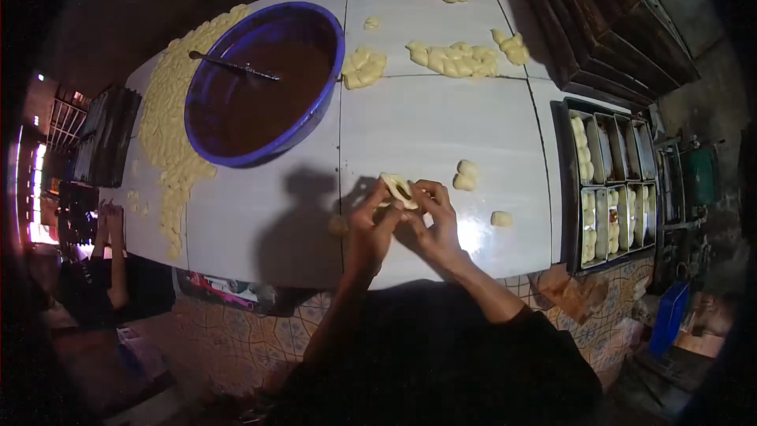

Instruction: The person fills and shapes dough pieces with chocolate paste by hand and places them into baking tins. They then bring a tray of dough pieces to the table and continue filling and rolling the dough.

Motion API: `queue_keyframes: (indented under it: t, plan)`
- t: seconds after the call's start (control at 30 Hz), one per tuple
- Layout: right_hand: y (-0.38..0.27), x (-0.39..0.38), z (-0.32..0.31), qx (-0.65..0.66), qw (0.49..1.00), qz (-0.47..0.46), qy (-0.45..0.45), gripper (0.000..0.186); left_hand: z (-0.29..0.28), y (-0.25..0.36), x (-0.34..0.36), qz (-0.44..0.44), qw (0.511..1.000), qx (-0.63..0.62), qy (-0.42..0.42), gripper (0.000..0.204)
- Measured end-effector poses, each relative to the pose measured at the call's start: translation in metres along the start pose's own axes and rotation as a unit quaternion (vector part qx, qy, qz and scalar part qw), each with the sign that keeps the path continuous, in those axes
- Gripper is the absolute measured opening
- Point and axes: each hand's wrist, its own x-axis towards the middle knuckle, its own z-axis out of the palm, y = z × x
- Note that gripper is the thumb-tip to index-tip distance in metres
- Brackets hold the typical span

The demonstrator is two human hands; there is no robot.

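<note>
Across the white tiled tabletop [449, 122], left to right: round blue plastic basin [306, 131] of brown mixture [276, 101]; left hand [369, 225] and right hand [436, 222], both pinching one flattened pale-yellow dough piece [391, 183] near the front edge; dark compartmented metal tray [618, 182].

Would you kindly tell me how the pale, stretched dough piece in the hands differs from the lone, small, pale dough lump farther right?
The pale, stretched dough piece is held by the left hand and right hand; the small, pale dough lump rests untouched on the white tabletop. The held piece is opened around a dark hollow, whereas the lump is compact and closed. Both are pale yellowish.
</note>
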Motion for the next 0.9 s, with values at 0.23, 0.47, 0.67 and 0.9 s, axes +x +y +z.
queue_keyframes:
  t: [0.23, 0.47, 0.67, 0.9]
  plan:
    - [-0.009, -0.009, -0.030, 0.183, 0.982, -0.008, -0.035, 0.024, 0.007, -0.003, -0.027, 0.114, 0.983, 0.134, -0.057, 0.023]
    - [-0.019, -0.034, -0.054, 0.002, 0.994, 0.019, -0.105, 0.018, 0.022, -0.031, -0.032, -0.006, 0.996, 0.060, -0.069, 0.025]
    - [0.002, -0.037, -0.078, 0.067, 0.972, 0.160, -0.160, 0.052, 0.036, -0.050, -0.024, 0.107, 0.982, 0.055, -0.147, 0.039]
    - [0.037, -0.014, -0.115, -0.058, 0.992, 0.112, -0.013, 0.059, 0.054, -0.055, -0.021, 0.143, 0.981, 0.101, -0.084, 0.047]
